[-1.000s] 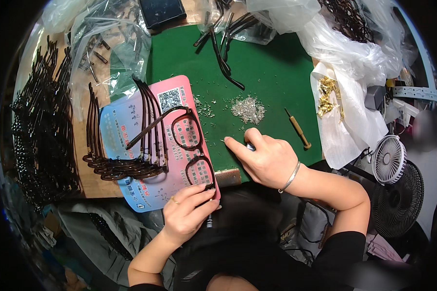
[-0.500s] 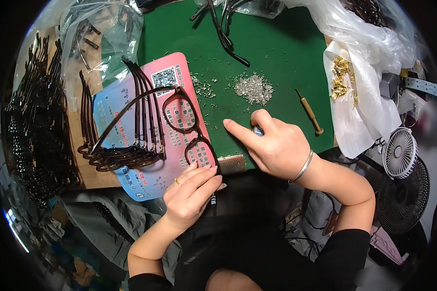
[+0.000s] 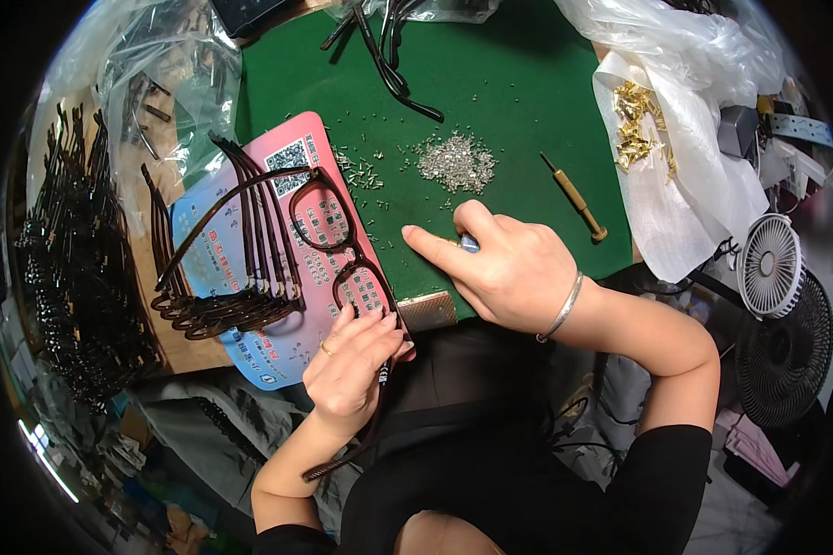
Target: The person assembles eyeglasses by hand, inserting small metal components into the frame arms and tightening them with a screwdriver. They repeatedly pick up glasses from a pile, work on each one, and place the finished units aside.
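Observation:
My left hand is closed on dark brown eyeglasses, its fingers at the hinge nearest me. One temple lies out to the left over the pink-and-blue mat; the other hangs below my hand toward my lap. My right hand rests over the green work surface, index finger stretched toward the left. Its other fingers are curled round a small blue-and-silver thing, mostly hidden. Just beyond that hand is a pile of tiny silver screws. More screws lie scattered beside the mat.
Several folded dark frames lie on the printed mat. At far left is a heap of dark temples. A brass-handled screwdriver lies right, near gold-coloured parts on white wrapping. A small fan stands beyond.
The whole view has shifted slightly. The near temple of the eyeglasses has swung out and now hangs below my left hand. My right hand keeps much the same pose.

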{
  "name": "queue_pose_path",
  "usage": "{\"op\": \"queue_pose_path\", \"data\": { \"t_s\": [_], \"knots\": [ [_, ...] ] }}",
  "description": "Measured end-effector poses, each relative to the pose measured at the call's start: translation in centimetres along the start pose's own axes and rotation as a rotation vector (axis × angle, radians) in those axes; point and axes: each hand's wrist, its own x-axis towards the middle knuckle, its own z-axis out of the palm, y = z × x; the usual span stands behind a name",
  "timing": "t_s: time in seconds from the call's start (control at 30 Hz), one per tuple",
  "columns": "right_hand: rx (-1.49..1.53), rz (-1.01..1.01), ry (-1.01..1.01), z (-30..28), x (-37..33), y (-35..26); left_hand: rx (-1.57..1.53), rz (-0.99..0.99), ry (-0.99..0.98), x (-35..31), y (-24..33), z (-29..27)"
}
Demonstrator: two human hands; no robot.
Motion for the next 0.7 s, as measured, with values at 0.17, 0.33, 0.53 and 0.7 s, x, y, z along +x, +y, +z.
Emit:
{"op": "queue_pose_path", "data": {
  "t_s": [0.17, 0.33, 0.53, 0.7],
  "knots": [
    [-0.013, 0.001, -0.023, -0.2, 0.1, 0.0, -0.002, -0.001, 0.013, 0.2, 0.0, 0.2],
    [-0.037, -0.003, -0.009, -0.1, 0.1, 0.0, -0.048, 0.018, 0.021, 0.1, -0.2, 0.3],
    [-0.033, -0.014, 0.000, -0.3, 0.2, 0.0, 0.071, 0.034, 0.005, 0.3, -0.1, 0.3],
    [0.169, -0.037, -0.178, -2.2, -0.7, -0.1, 0.024, 0.107, 0.062, -0.4, -1.4, 0.3]
  ]
}}
